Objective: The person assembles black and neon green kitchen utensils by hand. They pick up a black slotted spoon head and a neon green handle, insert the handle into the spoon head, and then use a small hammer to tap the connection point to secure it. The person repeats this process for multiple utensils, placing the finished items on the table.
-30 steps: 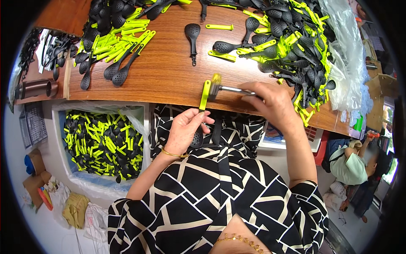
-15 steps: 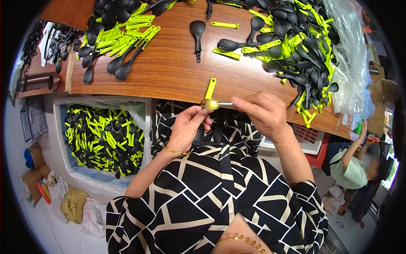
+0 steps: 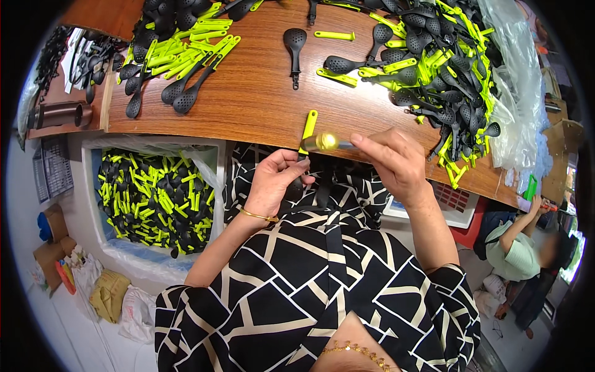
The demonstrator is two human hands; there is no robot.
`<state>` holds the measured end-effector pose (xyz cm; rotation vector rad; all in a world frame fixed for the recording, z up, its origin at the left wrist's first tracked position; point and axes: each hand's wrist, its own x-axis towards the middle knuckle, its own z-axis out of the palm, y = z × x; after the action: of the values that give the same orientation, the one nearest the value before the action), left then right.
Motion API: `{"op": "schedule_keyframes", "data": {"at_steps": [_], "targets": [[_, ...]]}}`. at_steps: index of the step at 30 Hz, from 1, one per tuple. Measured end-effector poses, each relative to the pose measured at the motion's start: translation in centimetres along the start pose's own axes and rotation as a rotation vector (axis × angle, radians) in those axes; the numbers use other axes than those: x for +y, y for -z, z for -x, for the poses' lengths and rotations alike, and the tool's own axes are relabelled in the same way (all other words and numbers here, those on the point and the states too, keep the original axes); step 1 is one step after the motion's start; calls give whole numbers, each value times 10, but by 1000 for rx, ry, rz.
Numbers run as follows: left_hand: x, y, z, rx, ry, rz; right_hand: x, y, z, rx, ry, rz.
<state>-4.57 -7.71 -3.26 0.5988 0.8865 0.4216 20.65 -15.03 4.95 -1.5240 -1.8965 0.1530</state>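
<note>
My left hand (image 3: 271,186) is closed around the neck of a black slotted spoon (image 3: 293,190), whose bowl hangs partly hidden below the fingers. The spoon's lime-green handle (image 3: 310,124) points away from me over the front edge of the wooden table (image 3: 235,118). My right hand (image 3: 396,162) grips a small hammer (image 3: 325,142) by its shaft, the fingers hiding the grip end. Its round yellowish head hovers just above the joint between handle and black neck, beside my left fingertips.
Black perforated spoons and loose green handles (image 3: 434,59) pile up at the right. Another heap of green-handled spoons (image 3: 192,49) lies at the left. A single black spoon head (image 3: 295,53) rests mid-table. Below left, a lined white bin (image 3: 220,204) holds many spoons. Another person (image 3: 511,248) works at far right.
The hammer head has risen off the spoon's joint and shifted slightly right with my right hand. My left hand keeps its hold on the spoon.
</note>
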Motion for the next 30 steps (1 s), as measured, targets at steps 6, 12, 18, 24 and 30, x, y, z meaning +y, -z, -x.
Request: {"op": "schedule_keyframes", "data": {"at_steps": [6, 12, 18, 24, 30], "targets": [[-1, -4, 0, -26, -75, -74, -3, 1, -4, -237, 60, 265], [1, -9, -2, -22, -75, -76, 7, 3, 0, -131, 54, 194], [-2, -3, -2, -32, -71, -117, 34, 8, 18, -272, -149, 219], [25, 10, 13, 14, -28, -406, 71, 49, 17, -22, -355, 341], [19, 141, 53, 410, -586, -946, 86, 30, -25, 127, -117, 432]]}}
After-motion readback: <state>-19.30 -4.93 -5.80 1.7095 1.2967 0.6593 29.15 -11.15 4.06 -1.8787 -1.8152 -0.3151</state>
